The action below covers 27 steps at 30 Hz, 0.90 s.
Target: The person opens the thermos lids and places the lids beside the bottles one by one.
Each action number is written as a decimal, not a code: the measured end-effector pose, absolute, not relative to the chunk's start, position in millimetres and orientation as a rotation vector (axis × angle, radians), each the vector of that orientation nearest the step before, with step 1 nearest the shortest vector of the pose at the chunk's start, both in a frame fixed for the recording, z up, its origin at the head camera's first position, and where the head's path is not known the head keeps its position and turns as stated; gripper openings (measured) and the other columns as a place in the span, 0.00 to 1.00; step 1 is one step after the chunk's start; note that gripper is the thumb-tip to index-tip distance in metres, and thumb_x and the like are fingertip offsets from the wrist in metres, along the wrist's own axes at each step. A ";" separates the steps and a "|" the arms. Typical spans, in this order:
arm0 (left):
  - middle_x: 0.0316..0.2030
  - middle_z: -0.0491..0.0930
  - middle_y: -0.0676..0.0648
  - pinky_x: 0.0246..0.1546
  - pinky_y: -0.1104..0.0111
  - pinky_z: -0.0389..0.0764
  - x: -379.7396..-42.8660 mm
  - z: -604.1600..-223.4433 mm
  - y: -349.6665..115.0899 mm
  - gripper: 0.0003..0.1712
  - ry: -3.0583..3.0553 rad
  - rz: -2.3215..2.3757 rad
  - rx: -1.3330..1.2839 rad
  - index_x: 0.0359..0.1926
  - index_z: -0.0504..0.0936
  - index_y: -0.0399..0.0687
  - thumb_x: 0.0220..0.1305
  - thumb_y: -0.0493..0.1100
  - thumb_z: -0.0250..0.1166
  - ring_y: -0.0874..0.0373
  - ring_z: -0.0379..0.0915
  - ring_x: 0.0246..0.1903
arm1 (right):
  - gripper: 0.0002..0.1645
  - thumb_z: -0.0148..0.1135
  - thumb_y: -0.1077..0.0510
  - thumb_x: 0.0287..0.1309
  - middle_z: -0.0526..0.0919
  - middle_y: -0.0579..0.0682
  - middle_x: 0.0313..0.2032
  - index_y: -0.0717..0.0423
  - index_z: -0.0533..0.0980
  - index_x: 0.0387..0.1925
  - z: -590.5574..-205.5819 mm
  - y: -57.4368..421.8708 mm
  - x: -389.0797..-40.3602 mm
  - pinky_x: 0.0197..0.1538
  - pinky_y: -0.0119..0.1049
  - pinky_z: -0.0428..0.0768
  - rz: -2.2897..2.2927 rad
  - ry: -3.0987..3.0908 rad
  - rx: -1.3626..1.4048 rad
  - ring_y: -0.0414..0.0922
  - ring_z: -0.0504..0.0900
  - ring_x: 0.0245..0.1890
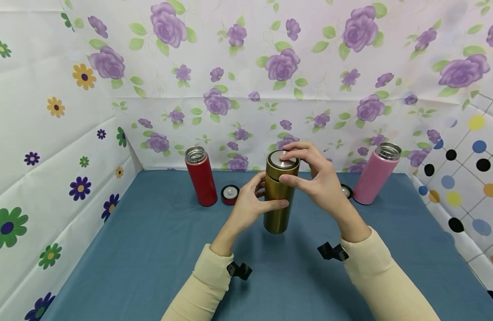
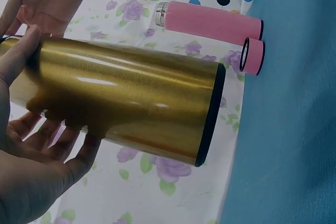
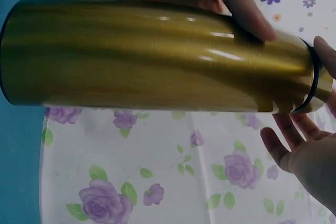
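A gold thermos bottle [image 1: 276,209] stands upright in front of me, its base seemingly above the table. My left hand [image 1: 250,203] grips the body from the left side, thumb across the front and fingers behind. At the top, my right hand [image 1: 320,178] holds the lid [image 1: 276,159], with the thumb at its side and fingers over its silver top. The lid sits on the bottle, a dark seam below it. In the left wrist view the bottle's black base rim [image 2: 211,116] shows; the right wrist view shows the gold body [image 3: 157,56] lengthwise.
An open red bottle [image 1: 201,180] stands at the back left with its lid [image 1: 230,194] beside it. An open pink bottle [image 1: 375,178] stands back right, its lid [image 2: 253,56] next to it. Blue cloth covers the table [image 1: 162,249]; patterned curtains hang behind and at both sides.
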<state>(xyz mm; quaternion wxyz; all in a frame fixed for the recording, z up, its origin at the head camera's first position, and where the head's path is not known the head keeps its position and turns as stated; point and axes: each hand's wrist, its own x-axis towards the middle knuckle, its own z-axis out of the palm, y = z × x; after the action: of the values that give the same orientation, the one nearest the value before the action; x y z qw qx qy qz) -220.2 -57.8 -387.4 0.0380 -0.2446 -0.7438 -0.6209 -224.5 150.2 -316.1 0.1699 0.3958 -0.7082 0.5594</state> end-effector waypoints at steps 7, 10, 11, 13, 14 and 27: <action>0.60 0.78 0.52 0.67 0.48 0.72 -220.6 -383.9 -63.7 0.40 -2.322 -1.989 -0.818 0.72 0.71 0.64 0.62 0.51 0.78 0.55 0.74 0.61 | 0.19 0.70 0.67 0.65 0.72 0.60 0.67 0.65 0.79 0.56 -311.4 160.2 -230.6 0.72 0.48 0.68 1.766 -1.986 1.297 0.58 0.68 0.70; 0.62 0.78 0.53 0.67 0.47 0.71 -220.5 -383.1 -65.3 0.41 -2.338 -2.005 -0.856 0.73 0.71 0.64 0.62 0.53 0.78 0.55 0.73 0.62 | 0.17 0.69 0.65 0.66 0.71 0.62 0.68 0.66 0.79 0.54 -310.5 164.1 -234.0 0.71 0.48 0.70 1.900 -1.942 1.389 0.61 0.67 0.71; 0.62 0.78 0.53 0.67 0.47 0.71 -220.4 -383.0 -65.6 0.41 -2.342 -2.006 -0.865 0.73 0.71 0.64 0.61 0.53 0.78 0.55 0.73 0.63 | 0.16 0.69 0.65 0.67 0.70 0.63 0.69 0.65 0.79 0.54 -310.5 165.1 -234.9 0.70 0.48 0.71 1.942 -1.930 1.413 0.62 0.67 0.71; 0.62 0.77 0.53 0.67 0.46 0.71 -220.4 -383.2 -65.6 0.41 -2.341 -2.009 -0.879 0.73 0.71 0.64 0.61 0.54 0.78 0.54 0.72 0.63 | 0.16 0.68 0.64 0.67 0.69 0.63 0.70 0.64 0.79 0.54 -311.2 166.9 -236.9 0.67 0.48 0.74 2.013 -1.910 1.451 0.64 0.66 0.71; 0.62 0.77 0.53 0.67 0.46 0.71 -220.5 -383.3 -65.4 0.41 -2.341 -2.010 -0.881 0.72 0.71 0.63 0.61 0.55 0.78 0.54 0.72 0.63 | 0.16 0.68 0.64 0.67 0.69 0.64 0.71 0.63 0.79 0.54 -311.5 167.5 -237.4 0.66 0.48 0.75 2.040 -1.904 1.461 0.64 0.66 0.71; 0.60 0.78 0.51 0.66 0.49 0.73 -222.4 -385.7 -64.4 0.39 -2.252 -1.964 -0.816 0.71 0.72 0.58 0.62 0.53 0.78 0.54 0.74 0.60 | 0.30 0.72 0.61 0.65 0.68 0.54 0.73 0.56 0.75 0.67 -311.8 156.7 -226.3 0.76 0.54 0.60 1.581 -2.068 1.217 0.51 0.61 0.76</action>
<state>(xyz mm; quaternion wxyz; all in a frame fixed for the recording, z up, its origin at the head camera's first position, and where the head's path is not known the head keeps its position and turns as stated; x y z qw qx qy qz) -222.4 -64.4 -385.7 0.0222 -0.2634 -0.7268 -0.6339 -226.3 156.7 -311.8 0.1338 0.4197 -0.7131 0.5454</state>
